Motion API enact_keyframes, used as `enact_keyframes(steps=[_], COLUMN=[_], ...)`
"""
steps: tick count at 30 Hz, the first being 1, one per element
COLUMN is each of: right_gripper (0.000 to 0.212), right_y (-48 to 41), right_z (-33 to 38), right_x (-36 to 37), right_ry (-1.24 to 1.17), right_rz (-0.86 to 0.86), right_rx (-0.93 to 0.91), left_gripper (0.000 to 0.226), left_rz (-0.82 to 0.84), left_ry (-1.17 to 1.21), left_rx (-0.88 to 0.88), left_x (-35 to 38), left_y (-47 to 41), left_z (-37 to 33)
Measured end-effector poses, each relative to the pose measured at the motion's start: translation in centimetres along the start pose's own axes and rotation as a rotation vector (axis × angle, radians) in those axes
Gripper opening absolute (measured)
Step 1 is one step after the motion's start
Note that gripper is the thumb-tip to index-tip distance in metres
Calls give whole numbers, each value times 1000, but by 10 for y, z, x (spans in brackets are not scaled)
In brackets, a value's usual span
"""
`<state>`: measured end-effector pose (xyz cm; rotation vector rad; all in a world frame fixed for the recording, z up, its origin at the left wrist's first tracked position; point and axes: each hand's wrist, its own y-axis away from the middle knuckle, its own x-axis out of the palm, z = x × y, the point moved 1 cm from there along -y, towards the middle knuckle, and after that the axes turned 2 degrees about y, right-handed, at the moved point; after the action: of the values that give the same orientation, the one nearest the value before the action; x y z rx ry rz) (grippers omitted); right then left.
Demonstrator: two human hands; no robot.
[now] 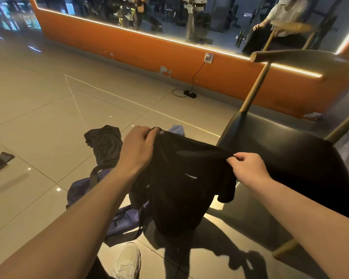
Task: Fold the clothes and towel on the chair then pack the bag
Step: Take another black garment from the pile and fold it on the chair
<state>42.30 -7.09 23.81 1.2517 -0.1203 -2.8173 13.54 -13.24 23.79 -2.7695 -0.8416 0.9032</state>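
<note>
A black short-sleeved shirt of thin fabric (185,178) hangs in the air at the middle of the view, stretched by its top edge between both hands. The left hand (138,146), at 10 o'clock from the shirt's middle, has its fingers curled over one end of that edge and grips it. The right hand (247,168), at 2 o'clock from the shirt's middle, pinches the other end between thumb and fingers. The body of the shirt drops straight down, and one short sleeve dangles at 4 o'clock below the right wrist.

At 3 o'clock from the shirt stands a chair with a black padded seat and slim wooden legs (290,150); the shirt hangs just beside the seat's near edge, and whether they touch cannot be told. On the glossy beige tiled floor (38,121), at 7 o'clock beneath the shirt, lies a soft purple fabric bag with dark straps (125,220), partly hidden by the left forearm. A crumpled dark grey garment (105,146) lies on the tiles at 9 o'clock from the left hand, just beyond the bag. A pale blue cloth (177,129) peeks over the shirt's top edge at 12 o'clock.

At 6 o'clock a white sneaker (127,260) stands on the floor. At 12 o'clock, farther off, a black power strip (189,94) lies by the orange wall (129,49).
</note>
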Motion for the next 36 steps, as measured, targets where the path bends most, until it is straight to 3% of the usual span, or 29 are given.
enact_keyframes(steps=[3,5,9,12,16,21,28,33,36], right_gripper=[30,21,46,53,41,17,26,46,39], right_y=[-7,-9,-6,-3,5,4,-1,-1,8], right_z=[-7,-10,-13,-14,-7,-5,5,1,4], right_x=[7,17,30,34,37,32,11,7,10], right_ry=[-61,-321,-842,-1121,-1104,-924,-762,-1059,-1124], right_rz=[43,99,198,270,206,182,218,230,201], right_rx=[146,326,570,696,746,726,598,753,760], left_gripper=[39,36,37,37,40,44,44,45,43], left_rz=[66,82,76,103,167,108,126,142,166], left_ry=[1,-18,26,36,43,73,91,105,119], left_rx=[-4,16,20,26,38,10,-17,-26,-5], left_x=[4,7,7,7,9,5,5,7,8], left_y=[5,8,11,13,16,12,14,14,17], left_z=[-6,-9,-16,-17,-16,-15,-16,-18,-19])
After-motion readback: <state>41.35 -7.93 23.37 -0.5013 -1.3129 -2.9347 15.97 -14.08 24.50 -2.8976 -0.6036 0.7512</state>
